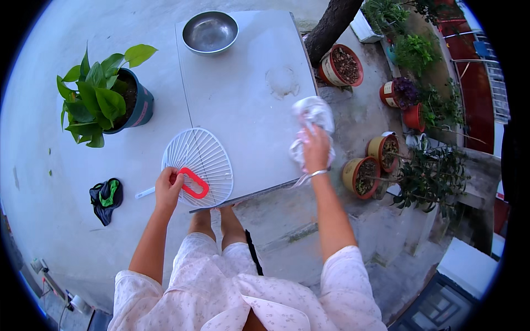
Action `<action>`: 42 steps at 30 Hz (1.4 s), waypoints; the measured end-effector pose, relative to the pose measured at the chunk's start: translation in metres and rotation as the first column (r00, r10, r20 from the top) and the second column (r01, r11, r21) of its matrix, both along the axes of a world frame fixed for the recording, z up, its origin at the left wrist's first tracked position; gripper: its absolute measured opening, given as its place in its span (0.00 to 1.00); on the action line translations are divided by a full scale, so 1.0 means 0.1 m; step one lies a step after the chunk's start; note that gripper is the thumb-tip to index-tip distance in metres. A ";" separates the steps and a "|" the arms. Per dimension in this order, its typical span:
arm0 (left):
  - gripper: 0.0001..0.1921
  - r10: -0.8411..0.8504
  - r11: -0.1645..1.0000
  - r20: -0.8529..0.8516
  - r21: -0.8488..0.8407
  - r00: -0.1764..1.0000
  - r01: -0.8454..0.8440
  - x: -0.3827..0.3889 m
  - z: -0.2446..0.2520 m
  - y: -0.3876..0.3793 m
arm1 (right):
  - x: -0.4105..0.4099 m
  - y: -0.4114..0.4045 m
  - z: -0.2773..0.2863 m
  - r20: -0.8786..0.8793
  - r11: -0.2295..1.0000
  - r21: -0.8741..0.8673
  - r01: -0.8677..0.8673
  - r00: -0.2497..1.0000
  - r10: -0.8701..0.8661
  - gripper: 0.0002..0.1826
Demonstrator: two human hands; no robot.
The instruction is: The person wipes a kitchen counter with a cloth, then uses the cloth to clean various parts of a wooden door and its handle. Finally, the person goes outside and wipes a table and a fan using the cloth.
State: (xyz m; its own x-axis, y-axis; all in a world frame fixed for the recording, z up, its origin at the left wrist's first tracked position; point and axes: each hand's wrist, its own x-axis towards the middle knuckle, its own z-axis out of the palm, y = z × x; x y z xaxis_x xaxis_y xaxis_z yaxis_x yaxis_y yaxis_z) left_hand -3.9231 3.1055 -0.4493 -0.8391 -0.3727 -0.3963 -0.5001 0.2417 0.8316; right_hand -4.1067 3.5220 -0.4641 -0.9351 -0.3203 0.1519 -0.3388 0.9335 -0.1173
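My left hand (169, 188) pinches a red plastic loop (199, 191) above a white plastic hand-fan frame (219, 159) with bare radiating ribs. That frame is at the near left corner of a pale tabletop (244, 103), reaching past its left edge. Its short handle (145, 193) pokes out beyond my wrist; whether my fingers also touch the frame I cannot tell. My right hand (317, 147), slightly blurred, has its fingers on a crumpled white and pink cloth (316, 111) at the tabletop's right edge. Part of the cloth hangs over the side.
A metal bowl (210, 32) stands at the tabletop's far left. Left of it is a leafy plant in a dark green pot (143, 103), and nearer, a black and green cloth item (107, 200). A tree trunk (331, 29) and several pots, including a tan one (354, 176), line the right.
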 end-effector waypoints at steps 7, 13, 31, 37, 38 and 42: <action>0.07 0.017 0.999 0.022 -0.031 1.000 -0.016 0.04 0.10 -0.16 | -0.10 -0.40 1.01 0.094 0.812 -0.536 0.228 0.973 -0.211 0.25; 0.10 -0.041 0.987 0.066 -0.152 0.997 0.051 -0.09 0.07 -0.02 | 0.09 -1.93 0.78 -0.007 0.845 -0.364 -0.392 0.908 0.419 0.31; 0.06 0.140 0.964 0.143 -0.246 0.980 -0.102 -0.12 0.05 0.14 | -1.95 0.50 -0.05 0.056 0.909 -0.234 0.346 0.938 -0.342 0.15; 0.06 0.070 0.951 0.119 -0.307 0.990 -0.030 -0.17 0.13 0.15 | -1.72 0.75 0.66 0.429 0.340 -0.783 0.521 0.848 -0.312 0.20; 0.06 0.081 0.960 0.116 -0.278 0.990 -0.046 -0.16 0.10 0.15 | -1.65 0.73 0.75 0.449 0.048 -0.884 0.465 0.873 -0.188 0.21; 0.07 0.102 0.981 0.120 -0.179 0.988 -0.079 -0.08 -0.09 0.05 | -1.35 0.53 1.12 0.544 -0.429 -0.695 0.577 0.812 0.211 0.23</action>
